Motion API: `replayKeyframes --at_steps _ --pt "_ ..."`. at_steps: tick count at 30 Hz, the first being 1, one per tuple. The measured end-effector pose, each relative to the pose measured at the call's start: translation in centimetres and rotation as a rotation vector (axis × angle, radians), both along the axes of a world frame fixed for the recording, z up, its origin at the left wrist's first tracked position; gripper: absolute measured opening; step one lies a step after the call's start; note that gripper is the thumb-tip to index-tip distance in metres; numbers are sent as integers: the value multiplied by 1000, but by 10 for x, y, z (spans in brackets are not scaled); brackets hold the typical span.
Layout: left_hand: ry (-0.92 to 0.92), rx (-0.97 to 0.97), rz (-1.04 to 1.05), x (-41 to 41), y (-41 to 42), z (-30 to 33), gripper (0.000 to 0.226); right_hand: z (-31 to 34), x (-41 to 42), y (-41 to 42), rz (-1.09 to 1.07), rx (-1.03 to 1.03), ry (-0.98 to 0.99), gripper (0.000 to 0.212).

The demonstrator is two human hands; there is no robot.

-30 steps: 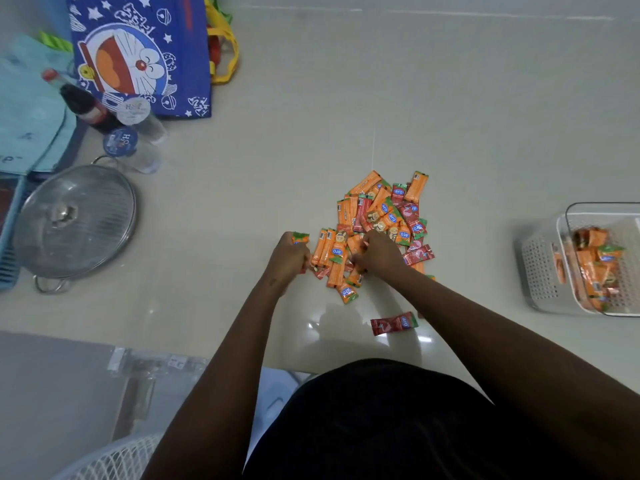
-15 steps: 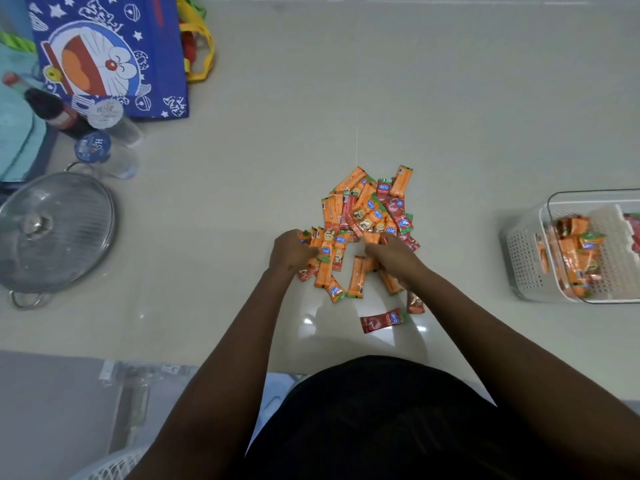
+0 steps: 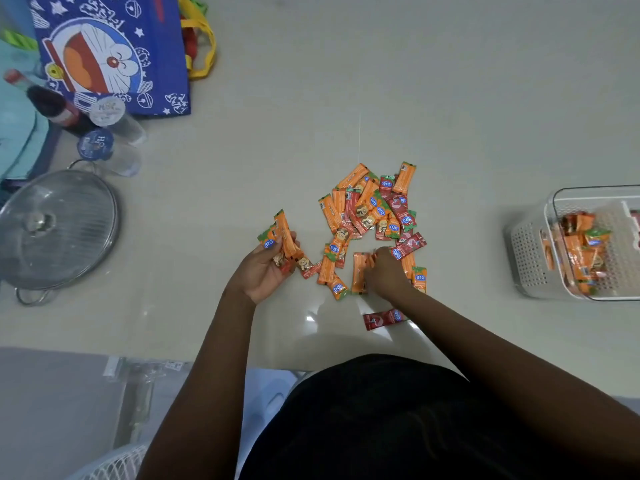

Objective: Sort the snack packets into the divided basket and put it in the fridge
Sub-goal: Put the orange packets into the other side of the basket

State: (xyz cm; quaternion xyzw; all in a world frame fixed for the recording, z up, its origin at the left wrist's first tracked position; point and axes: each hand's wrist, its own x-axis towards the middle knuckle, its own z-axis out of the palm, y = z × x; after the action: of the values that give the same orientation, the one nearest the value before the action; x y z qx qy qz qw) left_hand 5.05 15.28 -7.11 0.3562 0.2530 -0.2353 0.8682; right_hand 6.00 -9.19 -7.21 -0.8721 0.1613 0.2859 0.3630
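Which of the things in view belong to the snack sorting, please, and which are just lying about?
Part of the job:
- packet pile
- orange packets held in left hand
- right hand at the pile
- lone red packet
- divided basket

Just lying about:
- cartoon bag
- bottles
- lidded pot

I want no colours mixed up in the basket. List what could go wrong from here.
1. The left hand already grips several orange packets; adding more may spill them.
2. The pile mixes orange and red, so the right hand could grab a red one.
3. The lone red packet near the body could be overlooked.
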Motion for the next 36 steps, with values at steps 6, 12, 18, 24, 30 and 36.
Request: replayKeyframes --at_steps 6,12,18,24,30,36 --pt "-46 -216 91 -6 6 4 43 -7 -4 17 177 -120 -178 46" --pt "11 -252 106 -6 6 12 31 -7 8 8 202 -57 -43 20" --pt "19 -166 104 -5 0 5 33 22 23 -6 -436 837 357 20" --pt "56 83 56 -2 -6 0 14 19 33 0 -506 822 300 22" --pt "2 344 -152 -6 -5 -2 27 2 48 22 -297 329 145 33" --pt "13 219 -64 -12 -11 5 47 -8 46 39 36 -57 -110 42"
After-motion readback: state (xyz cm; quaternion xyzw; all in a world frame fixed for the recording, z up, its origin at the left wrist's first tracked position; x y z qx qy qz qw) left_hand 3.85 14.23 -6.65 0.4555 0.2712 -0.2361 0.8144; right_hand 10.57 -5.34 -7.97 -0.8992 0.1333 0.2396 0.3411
